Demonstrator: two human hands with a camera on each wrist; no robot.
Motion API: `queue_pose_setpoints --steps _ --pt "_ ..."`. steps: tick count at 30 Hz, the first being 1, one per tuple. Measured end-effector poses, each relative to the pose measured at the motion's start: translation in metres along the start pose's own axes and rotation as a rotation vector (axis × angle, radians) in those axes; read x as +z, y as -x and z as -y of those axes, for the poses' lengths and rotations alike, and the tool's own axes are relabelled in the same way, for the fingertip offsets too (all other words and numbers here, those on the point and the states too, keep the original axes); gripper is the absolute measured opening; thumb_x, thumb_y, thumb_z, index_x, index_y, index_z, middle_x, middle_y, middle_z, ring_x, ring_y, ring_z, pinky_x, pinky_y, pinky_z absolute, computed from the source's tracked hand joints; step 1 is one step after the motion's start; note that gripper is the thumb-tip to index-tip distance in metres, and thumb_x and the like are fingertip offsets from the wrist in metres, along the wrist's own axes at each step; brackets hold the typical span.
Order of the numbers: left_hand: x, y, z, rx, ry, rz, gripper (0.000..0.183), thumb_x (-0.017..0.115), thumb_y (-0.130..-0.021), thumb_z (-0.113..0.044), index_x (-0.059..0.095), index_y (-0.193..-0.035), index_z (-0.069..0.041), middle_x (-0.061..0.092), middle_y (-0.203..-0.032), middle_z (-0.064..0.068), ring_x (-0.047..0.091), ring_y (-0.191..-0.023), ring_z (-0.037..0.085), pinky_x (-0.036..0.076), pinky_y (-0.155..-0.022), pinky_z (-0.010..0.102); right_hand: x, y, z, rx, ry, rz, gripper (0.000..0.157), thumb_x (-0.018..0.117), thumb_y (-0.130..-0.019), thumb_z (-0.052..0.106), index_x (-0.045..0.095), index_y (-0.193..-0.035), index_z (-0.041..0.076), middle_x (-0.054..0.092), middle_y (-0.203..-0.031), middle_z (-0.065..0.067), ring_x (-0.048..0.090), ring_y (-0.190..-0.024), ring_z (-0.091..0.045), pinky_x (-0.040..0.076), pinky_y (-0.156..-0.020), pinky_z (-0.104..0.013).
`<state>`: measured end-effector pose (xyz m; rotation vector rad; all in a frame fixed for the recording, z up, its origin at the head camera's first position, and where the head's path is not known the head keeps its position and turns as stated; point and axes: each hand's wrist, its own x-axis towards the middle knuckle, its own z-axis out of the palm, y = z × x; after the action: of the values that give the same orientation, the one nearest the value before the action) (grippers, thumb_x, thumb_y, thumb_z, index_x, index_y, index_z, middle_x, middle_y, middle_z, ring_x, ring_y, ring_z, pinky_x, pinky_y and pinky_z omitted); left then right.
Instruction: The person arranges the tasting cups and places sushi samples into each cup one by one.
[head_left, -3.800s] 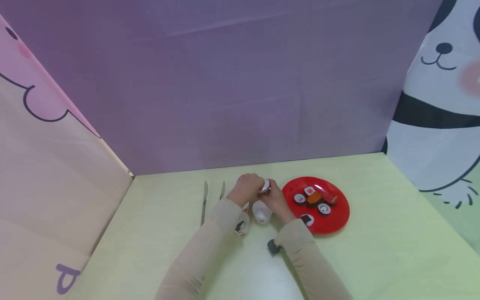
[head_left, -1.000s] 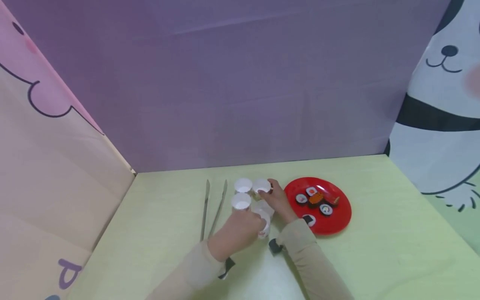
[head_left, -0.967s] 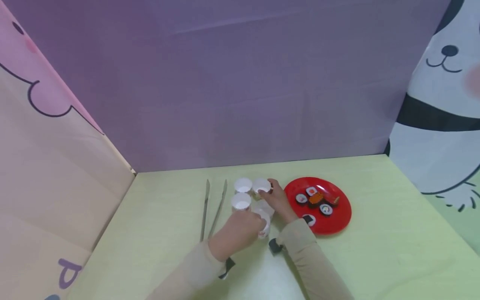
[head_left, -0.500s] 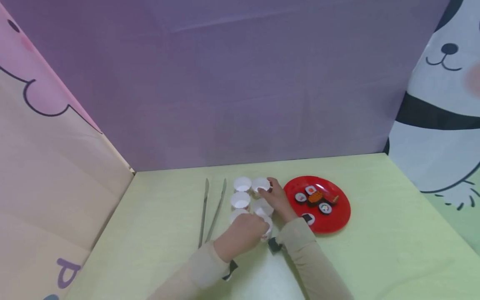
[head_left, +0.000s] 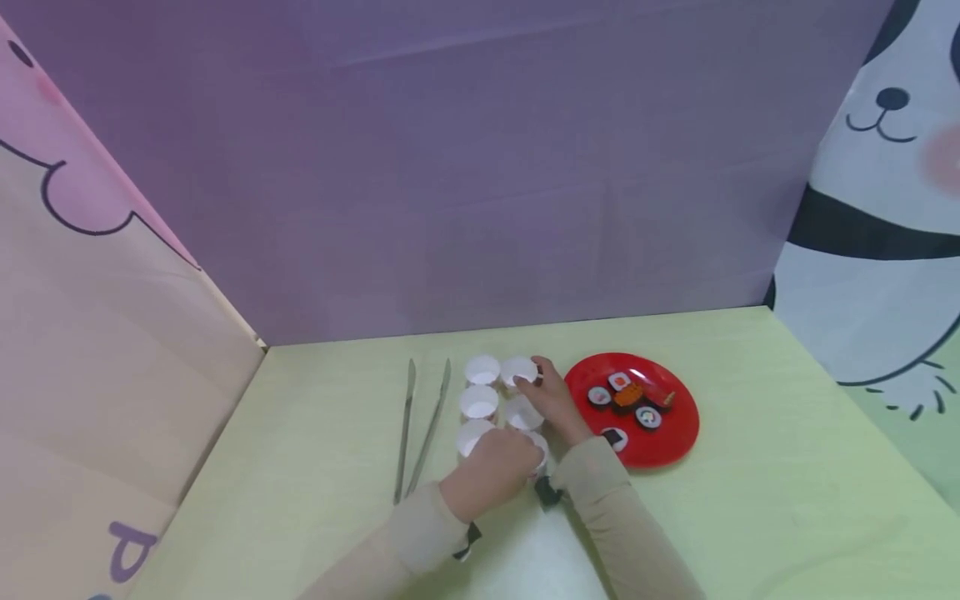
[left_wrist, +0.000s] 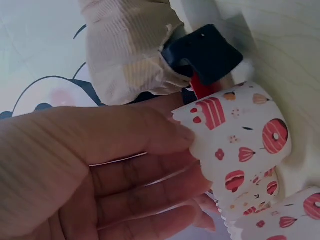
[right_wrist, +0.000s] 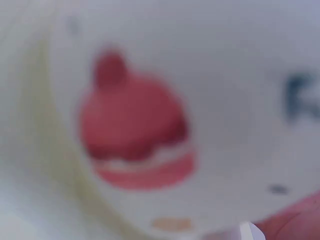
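Observation:
Several white paper baking cups stand in two columns on the table. My left hand point(head_left: 495, 473) pinches the rim of the near right baking cup point(head_left: 542, 454), which it partly covers. In the left wrist view the thumb lies at the scalloped edge of that cup point(left_wrist: 245, 130), printed with red cakes and doughnuts. My right hand point(head_left: 553, 398) pinches the side of the far right baking cup point(head_left: 519, 372). Between these two stands the middle right cup point(head_left: 523, 412). A blurred cup wall point(right_wrist: 230, 100) with a red cake print fills the right wrist view.
Left of the cups lie two slim metal knives point(head_left: 405, 429). A red plate point(head_left: 671, 446) with several sushi pieces point(head_left: 628, 395) stands right of my right hand. The left column holds a far cup point(head_left: 482, 369), a middle cup point(head_left: 478, 402) and a near cup point(head_left: 472, 435).
Earlier both hands were together over one cup at the back; now the cups stand apart in columns. Over the last second my left hand moved slightly right with its cup, uncovering the near left cup.

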<state>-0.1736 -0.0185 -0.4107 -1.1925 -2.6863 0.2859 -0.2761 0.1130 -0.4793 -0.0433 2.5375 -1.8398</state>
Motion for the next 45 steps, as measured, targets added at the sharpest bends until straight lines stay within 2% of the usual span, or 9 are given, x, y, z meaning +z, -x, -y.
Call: queue_pose_setpoints --steps 10,20,24,29,34,36,37,41,45 --pt "0.003 -0.002 0.004 -0.009 0.051 -0.010 0.008 0.069 -0.082 -0.011 0.067 -0.078 -0.017 0.058 -0.064 -0.005 0.047 -0.054 0.007 0.035 -0.046 0.015 0.000 0.001 0.003 0.024 0.008 0.007 0.058 0.058 -0.092 0.022 0.033 -0.140 0.001 0.043 -0.137 -0.023 0.048 -0.116 -0.035 0.041 -0.097 -0.047" --pt "0.005 -0.002 0.005 -0.008 0.043 -0.024 0.006 0.069 -0.082 -0.013 0.067 -0.079 -0.018 0.058 -0.065 -0.005 0.046 -0.052 0.006 0.035 -0.045 0.016 -0.001 0.001 0.002 0.022 0.014 -0.004 0.059 0.059 -0.092 0.024 0.033 -0.139 0.000 0.043 -0.136 -0.024 0.048 -0.117 -0.036 0.040 -0.099 -0.048" --pt "0.001 0.001 0.008 -0.016 -0.016 -0.066 0.006 0.068 -0.082 -0.014 0.067 -0.080 -0.019 0.057 -0.063 -0.007 0.047 -0.051 0.006 0.038 -0.045 0.018 0.000 0.001 0.002 0.009 -0.006 -0.016 0.059 0.060 -0.091 0.022 0.033 -0.139 0.000 0.044 -0.136 -0.025 0.047 -0.120 -0.037 0.040 -0.099 -0.048" --pt "-0.005 0.004 0.014 -0.015 -0.042 -0.127 0.006 0.071 -0.080 -0.015 0.068 -0.080 -0.020 0.059 -0.063 -0.008 0.048 -0.052 0.004 0.038 -0.047 0.017 -0.001 0.002 0.004 -0.019 -0.004 -0.039 0.058 0.060 -0.091 0.022 0.035 -0.138 -0.001 0.046 -0.134 -0.024 0.047 -0.120 -0.036 0.040 -0.099 -0.047" --pt "0.001 0.007 0.021 -0.007 -0.079 -0.246 0.006 0.076 -0.074 -0.019 0.070 -0.077 -0.018 0.063 -0.065 -0.006 0.055 -0.057 0.008 0.045 -0.053 0.021 -0.003 0.003 0.008 -0.025 -0.004 -0.043 0.058 0.060 -0.092 0.025 0.036 -0.139 0.000 0.044 -0.138 -0.022 0.043 -0.125 -0.036 0.036 -0.103 -0.048" --pt "0.003 0.008 0.024 -0.023 -0.044 -0.255 0.008 0.077 -0.074 -0.020 0.069 -0.076 -0.017 0.063 -0.065 -0.006 0.055 -0.057 0.008 0.045 -0.054 0.021 -0.003 0.003 0.008 -0.030 -0.009 -0.033 0.058 0.060 -0.092 0.025 0.036 -0.140 0.001 0.043 -0.140 -0.021 0.040 -0.128 -0.036 0.035 -0.104 -0.049" --pt "0.004 0.009 0.025 -0.043 -0.009 -0.237 0.008 0.076 -0.075 -0.020 0.069 -0.076 -0.017 0.063 -0.064 -0.006 0.054 -0.056 0.008 0.044 -0.052 0.021 -0.004 0.003 0.008 -0.034 -0.011 -0.030 0.058 0.060 -0.092 0.025 0.036 -0.140 0.002 0.043 -0.140 -0.020 0.039 -0.129 -0.037 0.034 -0.105 -0.048" --pt "0.003 0.012 0.030 -0.153 0.076 -0.196 0.012 0.074 -0.078 -0.024 0.067 -0.076 -0.015 0.059 -0.062 -0.004 0.048 -0.050 0.009 0.039 -0.045 0.020 -0.003 0.001 0.009 -0.064 -0.025 -0.046 0.055 0.060 -0.092 0.022 0.038 -0.139 0.002 0.044 -0.139 -0.020 0.037 -0.129 -0.039 0.033 -0.105 -0.050" --pt "0.003 0.014 0.039 -0.220 0.099 -0.294 0.016 0.073 -0.080 -0.022 0.064 -0.070 -0.013 0.055 -0.057 -0.003 0.044 -0.046 0.010 0.037 -0.042 0.021 -0.005 -0.001 0.011 -0.058 -0.024 -0.080 0.054 0.060 -0.092 0.021 0.039 -0.137 0.002 0.045 -0.138 -0.021 0.037 -0.129 -0.040 0.034 -0.103 -0.052"
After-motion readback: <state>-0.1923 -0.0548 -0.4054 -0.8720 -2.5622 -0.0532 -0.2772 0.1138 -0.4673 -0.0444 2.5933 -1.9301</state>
